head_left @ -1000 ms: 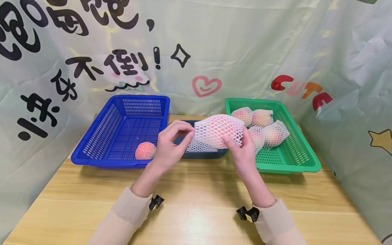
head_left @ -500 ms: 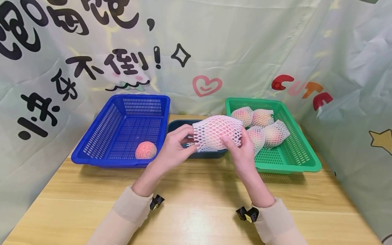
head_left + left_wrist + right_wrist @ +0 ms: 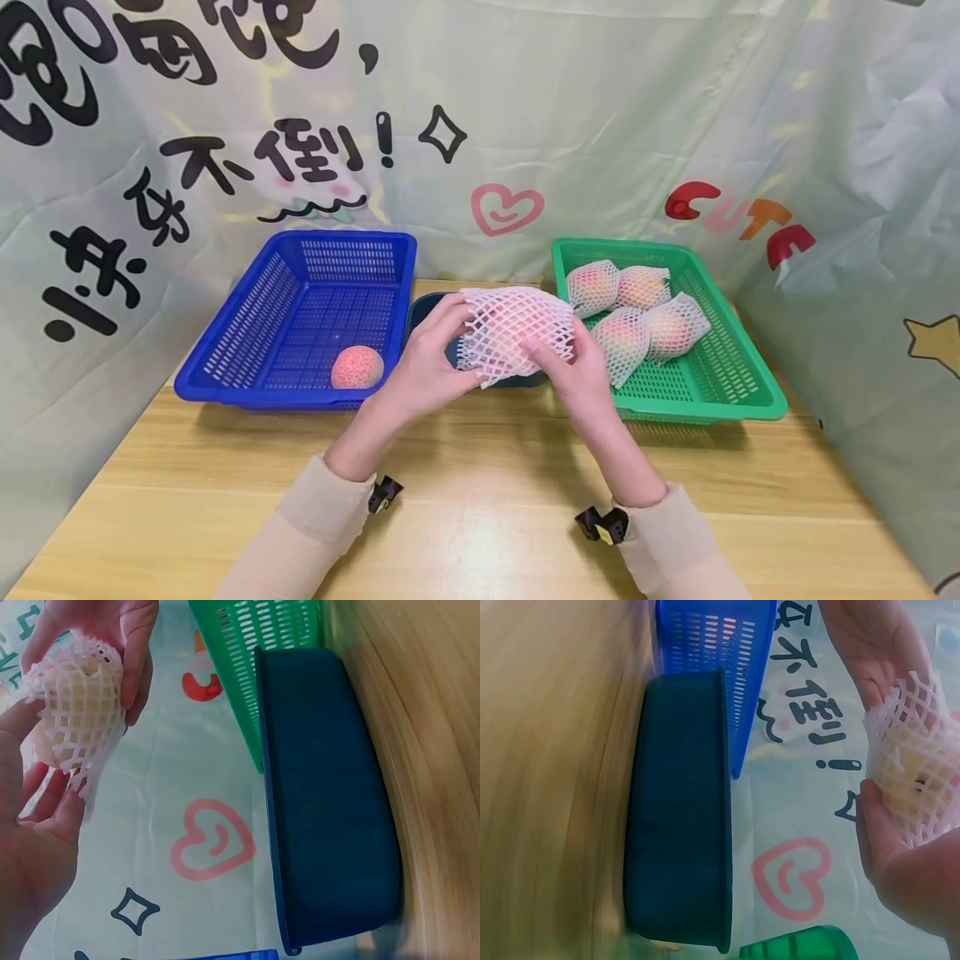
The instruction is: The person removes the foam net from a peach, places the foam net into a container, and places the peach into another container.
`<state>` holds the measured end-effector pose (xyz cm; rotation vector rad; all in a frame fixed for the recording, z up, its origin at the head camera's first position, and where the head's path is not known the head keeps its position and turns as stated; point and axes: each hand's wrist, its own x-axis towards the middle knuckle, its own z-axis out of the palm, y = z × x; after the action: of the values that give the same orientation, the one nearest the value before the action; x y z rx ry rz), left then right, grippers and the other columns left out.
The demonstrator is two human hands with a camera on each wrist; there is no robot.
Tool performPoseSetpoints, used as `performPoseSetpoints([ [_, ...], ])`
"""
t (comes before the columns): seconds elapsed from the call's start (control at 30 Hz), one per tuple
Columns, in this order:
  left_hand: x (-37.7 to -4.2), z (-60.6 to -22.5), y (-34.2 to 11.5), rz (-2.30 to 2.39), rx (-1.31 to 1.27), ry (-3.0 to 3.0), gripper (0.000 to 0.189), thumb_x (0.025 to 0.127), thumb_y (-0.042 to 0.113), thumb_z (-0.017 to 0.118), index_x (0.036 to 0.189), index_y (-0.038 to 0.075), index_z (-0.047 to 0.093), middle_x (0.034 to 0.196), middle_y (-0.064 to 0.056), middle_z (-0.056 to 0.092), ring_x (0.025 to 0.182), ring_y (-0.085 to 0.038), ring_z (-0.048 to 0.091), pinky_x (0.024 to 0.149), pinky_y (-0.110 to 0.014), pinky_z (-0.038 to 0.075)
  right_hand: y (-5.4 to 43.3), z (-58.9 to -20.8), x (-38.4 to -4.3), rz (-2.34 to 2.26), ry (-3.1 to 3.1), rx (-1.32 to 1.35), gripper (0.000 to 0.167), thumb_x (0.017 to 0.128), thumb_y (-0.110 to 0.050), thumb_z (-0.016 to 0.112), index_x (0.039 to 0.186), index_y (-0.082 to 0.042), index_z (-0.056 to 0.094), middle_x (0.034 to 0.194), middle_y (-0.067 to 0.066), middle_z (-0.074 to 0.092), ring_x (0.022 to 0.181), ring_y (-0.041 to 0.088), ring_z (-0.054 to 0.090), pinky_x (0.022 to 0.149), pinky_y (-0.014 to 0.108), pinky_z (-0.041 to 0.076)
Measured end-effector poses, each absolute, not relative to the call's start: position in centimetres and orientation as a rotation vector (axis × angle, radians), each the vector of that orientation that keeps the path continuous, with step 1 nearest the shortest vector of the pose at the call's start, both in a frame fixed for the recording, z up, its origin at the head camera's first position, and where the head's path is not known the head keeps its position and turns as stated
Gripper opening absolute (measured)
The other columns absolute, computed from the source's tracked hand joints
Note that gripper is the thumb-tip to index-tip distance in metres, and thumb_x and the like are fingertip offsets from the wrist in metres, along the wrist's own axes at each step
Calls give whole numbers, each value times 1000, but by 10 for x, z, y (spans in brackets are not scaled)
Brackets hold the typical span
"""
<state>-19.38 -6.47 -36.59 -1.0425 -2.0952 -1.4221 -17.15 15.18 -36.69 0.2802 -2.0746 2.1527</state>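
Backdrop: pale printed cloth (image 3: 615,108); wooden table (image 3: 480,517). Head view: we list one netted fruit (image 3: 517,329), lifted before a dark tray (image 3: 528,380); blue basket (image 3: 262,398), one bare fruit (image 3: 357,367); green basket (image 3: 738,403), four fruits in nets (image 3: 678,327). Left wrist view: left hand (image 3: 37,851), thumb and fingers half parted, gripping the net's loose end. Right wrist view: right hand (image 3: 911,881), fingers curved, holding the opposite end.
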Motion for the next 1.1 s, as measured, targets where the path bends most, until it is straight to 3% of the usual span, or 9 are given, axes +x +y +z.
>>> performPoseSetpoints([
  [0.27,-196,-367,-64,-1249,-1076,-2157,75,65,-2,89,133,0,58,137,-17,53,124,-30,54,103,-47,51,146,-369,-170,2177,-2133,326,64,95,-11,73,152,-6,45,135,18,62,109,16,69,93,30,57],
  [0.4,-194,-368,-63,-1188,-1060,-2213,68,67,4,93,127,-2,61,131,-17,56,122,-32,56,106,-46,48,143,-370,-169,2138,-2182,333,64,93,-11,75,150,-6,46,132,19,65,104,16,71,88,31,59],
  [0.53,-191,-368,-62,-1139,-1039,-2276,64,66,8,95,120,-3,62,123,-18,59,114,-34,59,102,-48,50,141,-371,-168,2103,-2225,341,63,93,-12,76,149,-5,47,131,18,65,103,15,71,86,31,59],
  [0.87,-190,-366,-63,-1150,-1040,-2295,70,67,11,96,126,-3,61,127,-19,59,117,-34,59,104,-49,49,143,-368,-168,2112,-2216,358,65,93,-12,75,151,-8,46,135,16,64,108,17,70,89,32,59],
  [1.1,-192,-367,-64,-1169,-1053,-2217,72,66,10,98,128,-2,62,129,-18,61,120,-31,59,103,-45,52,145,-366,-168,2132,-2165,330,56,95,-12,74,147,-9,53,129,14,66,102,14,71,86,29,59],
])
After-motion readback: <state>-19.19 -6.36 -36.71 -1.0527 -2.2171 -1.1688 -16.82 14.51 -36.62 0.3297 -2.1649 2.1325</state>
